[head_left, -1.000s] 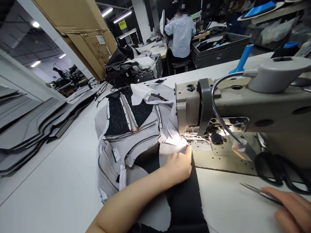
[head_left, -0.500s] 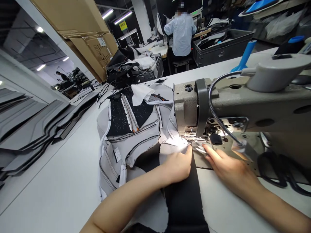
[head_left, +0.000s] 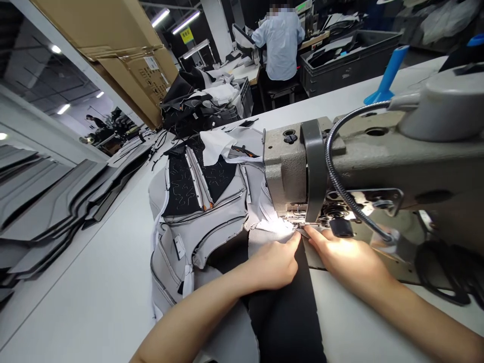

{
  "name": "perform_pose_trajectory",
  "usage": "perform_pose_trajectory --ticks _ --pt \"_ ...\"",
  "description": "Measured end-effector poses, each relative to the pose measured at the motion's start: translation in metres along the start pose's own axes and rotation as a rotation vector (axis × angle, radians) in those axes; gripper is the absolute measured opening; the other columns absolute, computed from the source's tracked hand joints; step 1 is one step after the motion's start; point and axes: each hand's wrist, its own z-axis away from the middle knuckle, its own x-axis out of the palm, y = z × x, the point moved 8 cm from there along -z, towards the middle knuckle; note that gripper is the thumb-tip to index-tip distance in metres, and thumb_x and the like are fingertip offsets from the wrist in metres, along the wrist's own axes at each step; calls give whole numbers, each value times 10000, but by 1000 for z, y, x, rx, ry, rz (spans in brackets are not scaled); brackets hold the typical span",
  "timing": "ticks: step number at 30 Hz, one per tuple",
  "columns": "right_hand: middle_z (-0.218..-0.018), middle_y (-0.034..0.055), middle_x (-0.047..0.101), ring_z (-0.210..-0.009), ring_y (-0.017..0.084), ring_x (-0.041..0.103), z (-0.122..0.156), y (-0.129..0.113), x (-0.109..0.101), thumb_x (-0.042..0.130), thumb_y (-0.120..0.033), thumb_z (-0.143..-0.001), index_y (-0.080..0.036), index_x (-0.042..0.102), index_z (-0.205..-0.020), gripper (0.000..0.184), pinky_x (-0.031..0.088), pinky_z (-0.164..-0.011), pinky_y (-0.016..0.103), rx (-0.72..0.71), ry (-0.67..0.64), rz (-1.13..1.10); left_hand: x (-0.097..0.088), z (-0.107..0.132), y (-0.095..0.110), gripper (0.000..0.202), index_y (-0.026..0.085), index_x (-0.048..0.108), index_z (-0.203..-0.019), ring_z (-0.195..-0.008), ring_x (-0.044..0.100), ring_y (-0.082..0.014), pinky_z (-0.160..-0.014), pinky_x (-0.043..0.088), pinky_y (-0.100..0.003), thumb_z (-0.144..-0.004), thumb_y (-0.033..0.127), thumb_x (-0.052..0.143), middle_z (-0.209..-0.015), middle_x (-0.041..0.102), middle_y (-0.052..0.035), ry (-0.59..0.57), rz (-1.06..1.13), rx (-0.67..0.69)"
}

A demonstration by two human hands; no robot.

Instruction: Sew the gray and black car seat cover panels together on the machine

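Observation:
A grey and black sewn fabric cover (head_left: pixel 219 233) lies left of and under the head of a sewing machine (head_left: pixel 283 171). My left hand (head_left: pixel 274 264) is closed on the cover's edge just in front of the lit presser foot (head_left: pixel 297 222), index finger stretched towards it. Close by on the right, my right hand (head_left: pixel 346 257) pinches a narrow light strip (head_left: pixel 308 236) at the same edge; the strip is mostly hidden by the fingers. From under my left hand a black panel (head_left: pixel 285 307) of the cover hangs towards me.
Stacked grey panels (head_left: pixel 56 206) lie on the left of the white table (head_left: pixel 86 272). Black-handled scissors (head_left: pixel 448 272) rest at right, below the machine arm. Behind stand a blue spool holder (head_left: pixel 389 75), a heaped crate (head_left: pixel 245 98), a cardboard box (head_left: pixel 128 75) and a seated person (head_left: pixel 282 48).
My right hand has moved left, closer to the presser foot and my left hand, and the light strip shows less. The view has shifted slightly; the cover stays nearly in place.

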Motion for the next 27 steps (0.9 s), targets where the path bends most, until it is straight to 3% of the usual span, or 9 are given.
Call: perform_pose_trajectory --ticks 3,6,10,15,19,23,25,27 --pt "-749 82 660 -403 125 463 -1 -16 -5 400 -108 -848 -157 599 -1155 370 309 -423 239 -58 -20 217 4 -1 2 660 80 183 -1469 -871 650 -317 -702 505 -391 -835 187 334 -1005 666 -190 5 -14 -16" --pt "-796 106 666 -445 147 527 -1 -23 -10 430 -62 -807 -138 622 -1118 374 296 -403 244 -11 -4 319 12 -1 4 680 54 106 -1475 -851 656 -324 -716 505 -406 -845 175 332 -988 671 -198 21 -57 -73" --pt "-730 104 653 -432 172 552 -5 -26 -8 449 -60 -805 -110 622 -1127 369 247 -374 251 67 -35 293 18 -1 2 731 19 -15 -1469 -838 658 -339 -713 502 -411 -846 156 342 -907 684 -191 33 -111 -185" --pt "-604 92 622 -419 181 556 -7 -27 -7 454 -69 -823 -67 629 -1101 328 178 -374 238 132 -97 193 8 -4 4 730 25 57 -1472 -850 654 -356 -681 503 -423 -825 187 353 -941 678 -202 67 -49 -162" --pt "-601 100 607 -466 204 555 9 -16 -26 428 -180 -899 -46 620 -1107 314 255 -406 263 122 -1 223 5 -1 5 698 58 108 -1475 -849 657 -347 -694 508 -424 -840 199 359 -920 684 -181 59 -130 -181" --pt "-1015 205 634 -810 311 612 36 -5 -48 451 -244 -892 -94 584 -1185 356 434 -646 407 17 136 175 7 6 9 691 67 101 -1478 -832 663 -328 -688 515 -405 -852 167 377 -910 683 -168 9 -280 -194" --pt "-1177 162 591 -1021 323 563 46 -13 -52 470 -285 -885 -175 595 -1175 334 421 -829 477 -130 177 -29 6 8 10 712 65 76 -1478 -837 662 -328 -673 515 -394 -845 161 387 -908 683 -167 -25 -277 -174" --pt "-1205 93 591 -1142 292 504 55 -34 -49 512 -368 -865 -238 606 -1146 323 351 -976 489 -335 164 -243 4 8 9 724 68 67 -1478 -842 661 -321 -659 514 -378 -839 177 391 -924 682 -165 -66 -227 -145"
